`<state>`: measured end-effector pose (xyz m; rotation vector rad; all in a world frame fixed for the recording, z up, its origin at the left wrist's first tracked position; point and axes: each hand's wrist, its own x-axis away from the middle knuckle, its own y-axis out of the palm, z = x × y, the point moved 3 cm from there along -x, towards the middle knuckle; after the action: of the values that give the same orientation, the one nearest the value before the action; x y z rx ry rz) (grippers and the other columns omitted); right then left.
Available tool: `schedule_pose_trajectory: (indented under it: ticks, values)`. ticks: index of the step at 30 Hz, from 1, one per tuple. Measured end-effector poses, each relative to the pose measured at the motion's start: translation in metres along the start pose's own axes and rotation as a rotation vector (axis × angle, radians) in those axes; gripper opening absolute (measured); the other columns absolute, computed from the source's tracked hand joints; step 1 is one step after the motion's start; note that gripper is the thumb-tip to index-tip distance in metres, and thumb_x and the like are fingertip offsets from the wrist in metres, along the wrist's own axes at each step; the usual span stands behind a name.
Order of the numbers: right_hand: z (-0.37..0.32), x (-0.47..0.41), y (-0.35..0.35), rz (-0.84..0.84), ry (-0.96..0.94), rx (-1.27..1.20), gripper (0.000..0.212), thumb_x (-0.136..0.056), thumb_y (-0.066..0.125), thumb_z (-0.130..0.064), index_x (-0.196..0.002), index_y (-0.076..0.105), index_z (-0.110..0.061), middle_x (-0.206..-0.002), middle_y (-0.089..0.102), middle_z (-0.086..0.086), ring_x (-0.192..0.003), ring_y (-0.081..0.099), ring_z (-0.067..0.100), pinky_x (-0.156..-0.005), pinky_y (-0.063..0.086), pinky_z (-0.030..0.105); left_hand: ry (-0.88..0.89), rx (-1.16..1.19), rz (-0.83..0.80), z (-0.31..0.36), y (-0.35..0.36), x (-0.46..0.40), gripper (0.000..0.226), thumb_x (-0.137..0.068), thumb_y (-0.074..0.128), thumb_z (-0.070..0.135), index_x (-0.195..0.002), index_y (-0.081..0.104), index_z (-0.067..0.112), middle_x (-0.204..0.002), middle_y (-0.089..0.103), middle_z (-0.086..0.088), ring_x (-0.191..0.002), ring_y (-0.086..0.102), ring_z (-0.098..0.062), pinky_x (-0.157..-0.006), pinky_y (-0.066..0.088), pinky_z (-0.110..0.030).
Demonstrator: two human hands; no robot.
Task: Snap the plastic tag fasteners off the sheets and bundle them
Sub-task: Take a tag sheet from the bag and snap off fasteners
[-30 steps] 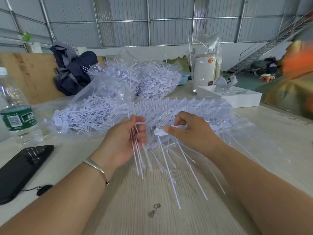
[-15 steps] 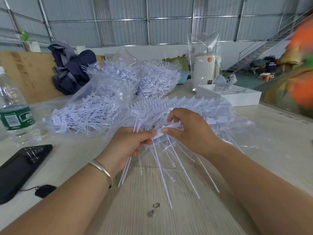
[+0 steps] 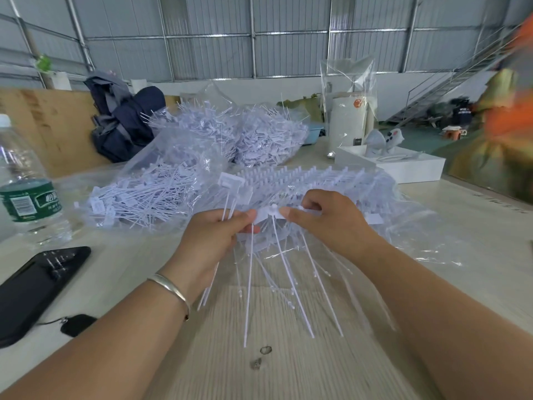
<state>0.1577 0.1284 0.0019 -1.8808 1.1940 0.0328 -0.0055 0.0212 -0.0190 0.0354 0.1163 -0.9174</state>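
My left hand (image 3: 210, 241) fingers clamp loose fasteners (image 3: 230, 194) and the sheet (image 3: 266, 215) end; right hand (image 3: 326, 223) pinches its spine. Spine runs left-right above worktop (image 3: 288, 356), tails hanging toward me.

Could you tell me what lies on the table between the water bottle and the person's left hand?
In the head view, a clear bag of loose tag fasteners lies between the water bottle and the left hand, with bare table nearer the camera.
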Motion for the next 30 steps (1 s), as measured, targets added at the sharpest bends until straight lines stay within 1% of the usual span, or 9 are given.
schedule_pose_trajectory:
  ticks: [5,9,12,14,19,21,23,27,30]
  values:
    - [-0.006,0.005,0.006,-0.164,-0.003,-0.358,0.056,-0.087,0.065,-0.042,-0.079,0.051,0.012,-0.066,0.037,0.008,-0.055,0.035,0.011,-0.056,0.03,0.02,-0.124,0.142,-0.217,0.0,0.007,0.001,0.023,-0.071,0.071,0.027,-0.085,0.069,0.01,-0.078,0.075,-0.002,-0.036,0.024,-0.002,-0.033,0.019,-0.013]
    - [-0.011,0.007,0.011,-0.197,-0.073,-0.375,0.06,-0.086,0.062,-0.044,-0.084,0.054,0.016,-0.06,0.037,0.003,-0.049,0.032,0.004,-0.049,0.027,0.015,-0.2,0.274,-0.364,0.0,0.02,0.008,0.012,-0.078,0.059,0.017,-0.084,0.063,0.006,-0.062,0.067,0.003,-0.032,0.026,0.001,-0.032,0.013,-0.012]
    - [-0.009,0.004,0.01,-0.146,-0.088,-0.333,0.056,-0.086,0.064,-0.043,-0.078,0.054,0.011,-0.058,0.04,-0.002,-0.05,0.035,0.003,-0.053,0.029,0.015,-0.24,0.29,-0.417,0.0,0.021,0.007,0.015,-0.091,0.052,0.016,-0.085,0.06,0.006,-0.051,0.059,0.003,-0.03,0.026,0.0,-0.034,0.009,-0.013]
    - [-0.007,0.003,0.01,-0.104,-0.088,-0.284,0.049,-0.084,0.068,-0.044,-0.069,0.053,0.0,-0.056,0.04,-0.008,-0.05,0.036,0.003,-0.055,0.03,0.017,-0.284,0.301,-0.438,0.001,0.02,0.007,0.021,-0.084,0.057,0.022,-0.074,0.068,0.007,-0.052,0.056,0.005,-0.03,0.025,0.0,-0.035,0.008,-0.015]
    - [-0.001,0.002,0.011,-0.015,-0.078,-0.186,0.042,-0.076,0.073,-0.05,-0.061,0.047,-0.02,-0.054,0.043,-0.014,-0.054,0.039,0.003,-0.058,0.03,0.022,-0.377,0.3,-0.446,0.0,0.019,0.008,0.036,-0.086,0.053,0.028,-0.06,0.075,0.015,-0.06,0.065,-0.003,-0.03,0.027,0.0,-0.032,0.011,-0.013]
    - [0.001,0.002,0.01,0.01,-0.061,-0.132,0.043,-0.073,0.074,-0.052,-0.063,0.048,-0.019,-0.059,0.044,-0.012,-0.057,0.039,0.004,-0.059,0.032,0.024,-0.409,0.325,-0.429,-0.002,0.017,0.006,0.043,-0.093,0.05,0.036,-0.065,0.074,0.013,-0.069,0.069,-0.012,-0.029,0.027,-0.002,-0.033,0.009,-0.013]
    - [0.003,0.001,0.01,0.029,-0.049,-0.107,0.042,-0.074,0.073,-0.052,-0.062,0.048,-0.021,-0.059,0.045,-0.011,-0.059,0.041,0.005,-0.059,0.032,0.024,-0.39,0.324,-0.419,-0.002,0.017,0.006,0.032,-0.085,0.058,0.038,-0.073,0.069,0.01,-0.073,0.07,-0.013,-0.029,0.028,-0.003,-0.03,0.012,-0.011]
    - [0.002,0.001,0.006,0.085,-0.035,-0.118,0.039,-0.075,0.074,-0.048,-0.067,0.054,-0.016,-0.064,0.052,-0.004,-0.06,0.043,0.009,-0.058,0.034,0.025,-0.245,0.228,-0.395,-0.001,0.014,0.005,0.017,-0.081,0.062,0.012,-0.094,0.059,0.003,-0.073,0.071,-0.004,-0.034,0.029,0.0,-0.03,0.019,-0.011]
    - [-0.001,0.002,0.0,0.122,-0.059,-0.189,0.031,-0.077,0.076,-0.039,-0.072,0.057,-0.015,-0.066,0.053,-0.005,-0.057,0.044,0.006,-0.057,0.037,0.023,-0.224,0.224,-0.322,-0.002,0.01,0.002,0.013,-0.092,0.054,0.001,-0.104,0.058,0.0,-0.093,0.075,-0.012,-0.037,0.029,-0.002,-0.032,0.019,-0.012]
